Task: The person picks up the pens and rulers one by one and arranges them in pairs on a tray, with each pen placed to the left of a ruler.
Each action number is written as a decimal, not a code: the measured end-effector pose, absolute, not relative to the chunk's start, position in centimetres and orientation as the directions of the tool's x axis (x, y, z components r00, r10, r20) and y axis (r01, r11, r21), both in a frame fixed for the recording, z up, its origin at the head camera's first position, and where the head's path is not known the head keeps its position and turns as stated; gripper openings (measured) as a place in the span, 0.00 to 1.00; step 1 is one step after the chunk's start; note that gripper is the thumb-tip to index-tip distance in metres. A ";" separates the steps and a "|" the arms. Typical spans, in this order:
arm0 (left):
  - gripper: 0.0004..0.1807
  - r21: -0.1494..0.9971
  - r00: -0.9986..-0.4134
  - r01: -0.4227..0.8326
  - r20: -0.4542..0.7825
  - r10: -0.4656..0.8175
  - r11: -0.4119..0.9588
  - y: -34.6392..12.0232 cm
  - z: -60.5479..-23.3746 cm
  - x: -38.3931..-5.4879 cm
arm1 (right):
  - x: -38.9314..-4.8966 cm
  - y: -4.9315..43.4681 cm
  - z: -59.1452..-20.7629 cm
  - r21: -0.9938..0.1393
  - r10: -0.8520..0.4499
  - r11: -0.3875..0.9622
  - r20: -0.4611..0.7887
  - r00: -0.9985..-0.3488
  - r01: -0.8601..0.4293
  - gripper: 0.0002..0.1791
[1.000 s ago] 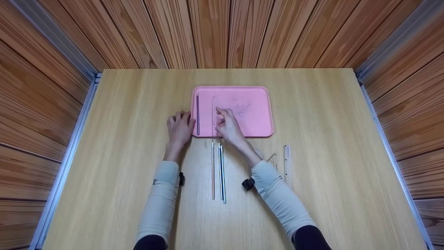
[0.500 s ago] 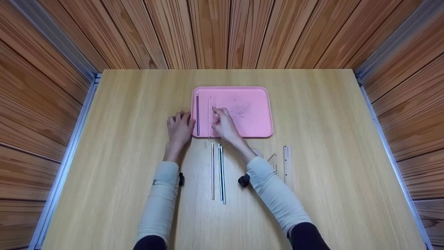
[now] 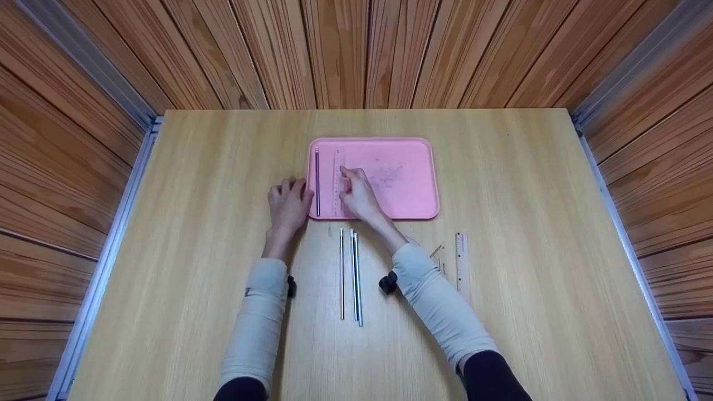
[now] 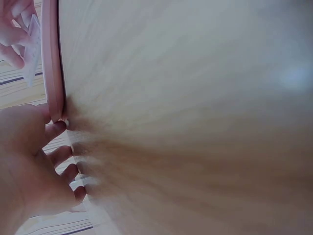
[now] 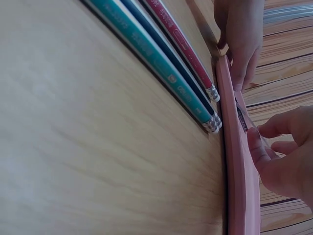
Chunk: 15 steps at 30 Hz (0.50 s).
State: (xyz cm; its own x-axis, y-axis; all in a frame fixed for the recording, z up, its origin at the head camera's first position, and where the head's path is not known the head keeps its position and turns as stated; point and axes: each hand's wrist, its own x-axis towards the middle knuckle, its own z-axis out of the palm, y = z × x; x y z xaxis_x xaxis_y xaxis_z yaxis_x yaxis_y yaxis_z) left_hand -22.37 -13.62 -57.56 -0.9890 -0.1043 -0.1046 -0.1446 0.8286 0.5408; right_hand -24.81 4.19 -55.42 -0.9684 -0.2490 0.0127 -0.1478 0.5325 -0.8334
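A person's left hand (image 3: 289, 206) grips the left rim of a smooth pink tray (image 3: 412, 167) at its near corner, thumb and a finger pinching the edge, the other fingertips apart on the wood-grained bench (image 3: 529, 223). Just inside that rim lies a slim dark pencil (image 3: 317, 181), running near to far. To its right, over the tray, a flat, clear plastic ruler (image 3: 336, 178) stretches almost parallel to it, directly left of the right hand's fingers; whether it touches the tray floor cannot be told. Nearer, on the bench, lie a glossy red pencil (image 5: 182, 46), a dark blue pencil (image 5: 166, 51) and a green pencil (image 5: 156, 63), metal-banded, white-tipped ends toward the tray. The right hand (image 3: 361, 196), the closer of the two to the ruler, pinches its right edge between thumb and fingers. Dark marks speckle the tray beyond. Farther right rest a partly hidden clear triangle (image 3: 439, 257) and a second straight ruler (image 3: 461, 262), pointing near to far.
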 end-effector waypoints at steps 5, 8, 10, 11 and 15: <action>0.27 0.549 -0.989 -0.145 -0.101 -0.107 0.823 -13.6 -57.6 -22.3 | -25.0 3.9 -55.5 -0.835 -0.268 0.537 -0.033 -0.963 -0.121 0.37; 0.26 0.554 -0.991 -0.130 -0.087 -0.098 0.822 -13.5 -57.6 -22.2 | -25.0 3.7 -55.6 -0.834 -0.274 0.538 -0.037 -0.961 -0.121 0.37; 0.26 0.554 -0.993 -0.121 -0.080 -0.092 0.824 -13.5 -57.6 -22.3 | -25.0 3.5 -55.7 -0.827 -0.271 0.549 -0.037 -0.962 -0.123 0.36; 0.26 0.553 -0.993 -0.117 -0.077 -0.089 0.825 -13.5 -57.6 -22.3 | -25.0 3.4 -55.8 -0.822 -0.268 0.556 -0.038 -0.963 -0.122 0.36; 0.26 0.550 -0.993 -0.118 -0.064 -0.099 0.827 -13.7 -57.6 -22.3 | -25.4 2.9 -55.9 -0.812 -0.275 0.572 -0.057 -0.960 -0.116 0.37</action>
